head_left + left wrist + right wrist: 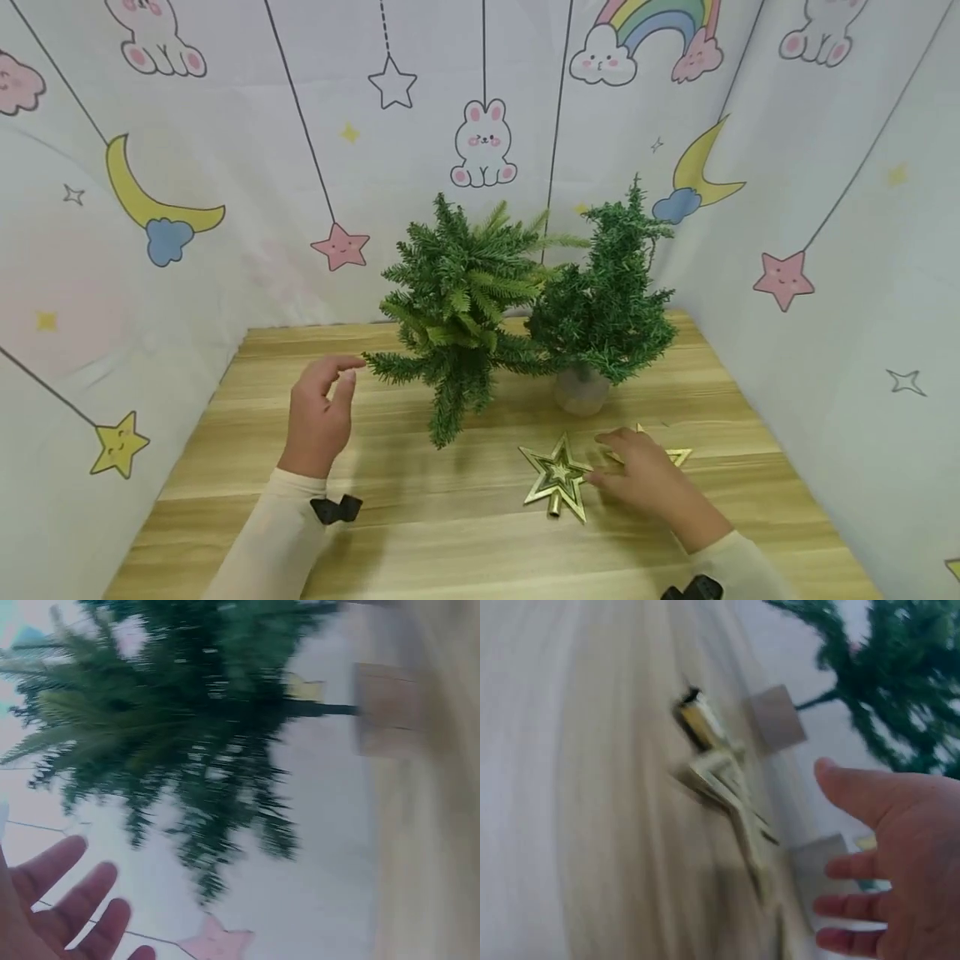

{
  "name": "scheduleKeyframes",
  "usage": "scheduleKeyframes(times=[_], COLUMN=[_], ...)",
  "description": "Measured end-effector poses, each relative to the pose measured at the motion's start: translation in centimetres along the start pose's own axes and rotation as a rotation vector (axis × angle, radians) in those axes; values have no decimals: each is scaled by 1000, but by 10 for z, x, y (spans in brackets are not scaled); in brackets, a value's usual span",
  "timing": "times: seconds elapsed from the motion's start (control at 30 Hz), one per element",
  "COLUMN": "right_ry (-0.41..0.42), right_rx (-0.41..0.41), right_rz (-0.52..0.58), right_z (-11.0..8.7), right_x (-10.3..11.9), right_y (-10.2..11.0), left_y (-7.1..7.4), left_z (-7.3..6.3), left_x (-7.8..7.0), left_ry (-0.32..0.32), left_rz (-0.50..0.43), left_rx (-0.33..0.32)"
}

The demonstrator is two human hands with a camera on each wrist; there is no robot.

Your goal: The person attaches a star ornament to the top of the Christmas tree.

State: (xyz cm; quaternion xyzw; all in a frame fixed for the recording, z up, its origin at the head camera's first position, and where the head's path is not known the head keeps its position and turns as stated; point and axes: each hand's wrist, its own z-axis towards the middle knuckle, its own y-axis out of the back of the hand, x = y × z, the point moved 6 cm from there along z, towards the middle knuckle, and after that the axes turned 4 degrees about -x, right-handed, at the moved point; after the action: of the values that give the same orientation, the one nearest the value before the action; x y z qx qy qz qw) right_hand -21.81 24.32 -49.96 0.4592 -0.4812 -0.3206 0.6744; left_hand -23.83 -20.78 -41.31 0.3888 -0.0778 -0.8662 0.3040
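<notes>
My left hand (318, 412) is raised just left of a small artificial Christmas tree (457, 292), its fingertips close to the tip of a low branch. Whether they touch it I cannot tell. In the left wrist view the fingers (79, 889) are spread, holding nothing. My right hand (645, 479) hovers at two gold star tree toppers. One star (558, 471) lies left of the fingertips; the other star (678, 457) is partly hidden under the hand. The right wrist view shows the thumb (855, 787) apart from the fingers, with no thing between them.
A second, darker tree (607, 308) stands to the right on a pale round-looking base (581, 392). The trees' branches meet. Behind the wooden table (450, 533) hangs a white cloth (300, 100) printed with bunnies, stars and moons. Black devices sit on both wrists.
</notes>
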Motion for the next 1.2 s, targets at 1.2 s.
scheduleKeyframes(times=[1.2], right_ry=[-171], right_rx=[99], right_rz=[676], right_z=[3], right_x=[19], right_y=[9], left_y=[-63], left_z=[177], left_x=[-103], left_ry=[228], left_rz=[26], left_rx=[581])
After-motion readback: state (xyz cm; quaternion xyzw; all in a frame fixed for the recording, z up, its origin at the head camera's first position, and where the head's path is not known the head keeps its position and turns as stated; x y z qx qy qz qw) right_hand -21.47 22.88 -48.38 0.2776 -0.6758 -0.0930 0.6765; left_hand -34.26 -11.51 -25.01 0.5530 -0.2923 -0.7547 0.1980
